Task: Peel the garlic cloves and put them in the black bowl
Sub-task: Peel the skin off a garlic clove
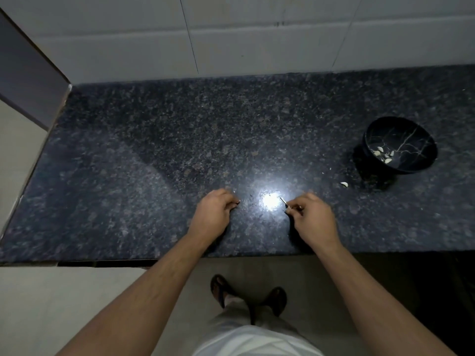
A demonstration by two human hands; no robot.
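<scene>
- A dark speckled stone counter (154, 150) fills the middle of the view, seen from above by the person working at it; pale wall tiles (257, 34) rise behind it.
- A bright patch of reflected light (270, 202) sits on the counter near its front edge; places below are given relative to this patch.
- The left hand (213, 214) rests on the counter just left of the patch, fingers curled inward with the fingertips close together. Something small may be pinched there, but it is too tiny to make out.
- The right hand (313, 217) is just right of the patch, fingers curled, pinching a thin pale sliver (284, 201) whose tip points toward the light. Whether it is garlic skin or a small tool cannot be told.
- The two hands are apart, one on each side of the patch.
- A black bowl (401, 146) with pale vein-like lines stands well to the right of the patch and farther back; several peeled garlic cloves (384, 155) lie in its bottom.
- One loose garlic clove (344, 184) lies on the counter between the patch and the bowl, nearer the bowl.
- Below the counter edge, the person's sandalled feet (246, 295) stand on a pale floor.
</scene>
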